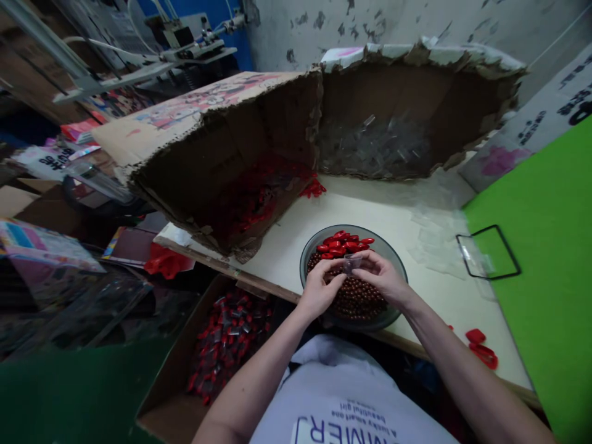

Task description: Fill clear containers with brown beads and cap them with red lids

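Note:
A grey round bowl (396, 262) sits at the near edge of the pale table. It holds several small brown balls (358, 299) and, at its far side, a heap of red caps (345, 243). Both hands hover over the bowl. My right hand (382, 277) pinches a small clear plastic tube (351, 264) between its fingertips. My left hand (319, 290) is curled, its fingertips meeting the tube from the left; whether it holds a ball I cannot make out.
Two torn cardboard boxes lie on their sides behind the bowl: the left one (208, 154) with red pieces, the right one (416, 98) with clear tubes. A floor box (222, 345) holds filled red-capped tubes. Loose red caps (481, 348) lie right. A green board (546, 246) flanks the table.

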`<state>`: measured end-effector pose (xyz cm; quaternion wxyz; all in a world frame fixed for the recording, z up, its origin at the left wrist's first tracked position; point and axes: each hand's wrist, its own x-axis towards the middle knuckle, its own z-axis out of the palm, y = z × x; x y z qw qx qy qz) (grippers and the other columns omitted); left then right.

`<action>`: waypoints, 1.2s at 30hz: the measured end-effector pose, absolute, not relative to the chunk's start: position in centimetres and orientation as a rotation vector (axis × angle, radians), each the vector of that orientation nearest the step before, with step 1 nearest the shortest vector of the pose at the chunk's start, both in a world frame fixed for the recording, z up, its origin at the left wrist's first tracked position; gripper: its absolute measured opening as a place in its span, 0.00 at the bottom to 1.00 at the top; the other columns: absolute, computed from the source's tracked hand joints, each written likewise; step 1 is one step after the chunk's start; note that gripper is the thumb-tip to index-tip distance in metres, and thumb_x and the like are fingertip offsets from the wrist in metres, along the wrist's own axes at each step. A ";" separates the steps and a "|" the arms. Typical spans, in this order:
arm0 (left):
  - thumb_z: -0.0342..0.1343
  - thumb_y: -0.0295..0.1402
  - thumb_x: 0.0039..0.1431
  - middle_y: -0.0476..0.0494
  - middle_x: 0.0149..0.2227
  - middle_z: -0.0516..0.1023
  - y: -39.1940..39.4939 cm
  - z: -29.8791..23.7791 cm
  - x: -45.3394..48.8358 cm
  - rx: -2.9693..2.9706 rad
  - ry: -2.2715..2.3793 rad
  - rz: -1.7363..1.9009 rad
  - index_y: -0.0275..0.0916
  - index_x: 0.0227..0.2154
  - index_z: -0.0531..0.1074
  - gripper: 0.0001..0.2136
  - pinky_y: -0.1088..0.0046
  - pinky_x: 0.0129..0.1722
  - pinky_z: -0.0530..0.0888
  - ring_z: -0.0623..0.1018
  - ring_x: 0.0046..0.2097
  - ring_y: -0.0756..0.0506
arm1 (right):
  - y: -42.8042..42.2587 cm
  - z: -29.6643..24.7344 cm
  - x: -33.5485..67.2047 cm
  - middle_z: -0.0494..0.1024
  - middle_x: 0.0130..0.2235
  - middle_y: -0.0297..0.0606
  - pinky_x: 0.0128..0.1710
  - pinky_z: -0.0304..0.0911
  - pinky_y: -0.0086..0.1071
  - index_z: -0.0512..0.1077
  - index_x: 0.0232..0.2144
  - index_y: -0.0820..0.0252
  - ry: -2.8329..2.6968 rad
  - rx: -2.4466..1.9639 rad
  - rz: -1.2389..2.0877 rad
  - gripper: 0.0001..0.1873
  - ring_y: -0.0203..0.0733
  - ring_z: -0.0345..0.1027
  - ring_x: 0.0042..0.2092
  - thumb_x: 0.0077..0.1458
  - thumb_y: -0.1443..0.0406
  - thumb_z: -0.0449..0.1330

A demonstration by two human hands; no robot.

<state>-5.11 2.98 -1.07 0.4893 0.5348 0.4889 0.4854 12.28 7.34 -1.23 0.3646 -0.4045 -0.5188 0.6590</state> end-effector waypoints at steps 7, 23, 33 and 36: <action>0.47 0.34 0.63 0.39 0.45 0.77 3.4 -1.8 -5.9 1.172 1.346 1.288 0.36 0.45 0.74 0.14 0.68 0.47 0.72 0.76 0.47 0.45 | 8.2 -1.8 14.0 0.78 0.44 0.39 0.50 0.66 0.41 0.69 0.43 0.57 -1.783 -1.136 1.445 0.13 0.43 0.73 0.46 0.54 0.63 0.60; 0.46 0.26 0.62 0.40 0.45 0.75 3.3 -4.7 -6.1 1.712 1.696 1.186 0.40 0.47 0.71 0.14 0.65 0.50 0.71 0.74 0.47 0.44 | 8.5 -5.6 12.9 0.78 0.42 0.39 0.47 0.64 0.36 0.70 0.39 0.57 -2.498 -1.190 1.054 0.10 0.42 0.72 0.44 0.55 0.70 0.54; 0.51 0.30 0.61 0.40 0.44 0.75 3.3 -2.2 -5.9 1.444 1.416 1.277 0.39 0.45 0.73 0.12 0.67 0.48 0.71 0.75 0.46 0.45 | 7.9 -1.2 14.0 0.79 0.41 0.33 0.50 0.64 0.38 0.69 0.38 0.54 -1.280 -1.048 1.712 0.18 0.40 0.73 0.44 0.45 0.61 0.69; 0.53 0.31 0.60 0.40 0.46 0.75 3.2 0.0 -5.0 1.385 1.248 1.296 0.39 0.46 0.73 0.12 0.68 0.48 0.71 0.75 0.47 0.45 | 8.0 0.5 13.3 0.78 0.42 0.32 0.51 0.64 0.37 0.71 0.38 0.52 -1.258 -0.963 1.667 0.17 0.40 0.72 0.46 0.45 0.63 0.69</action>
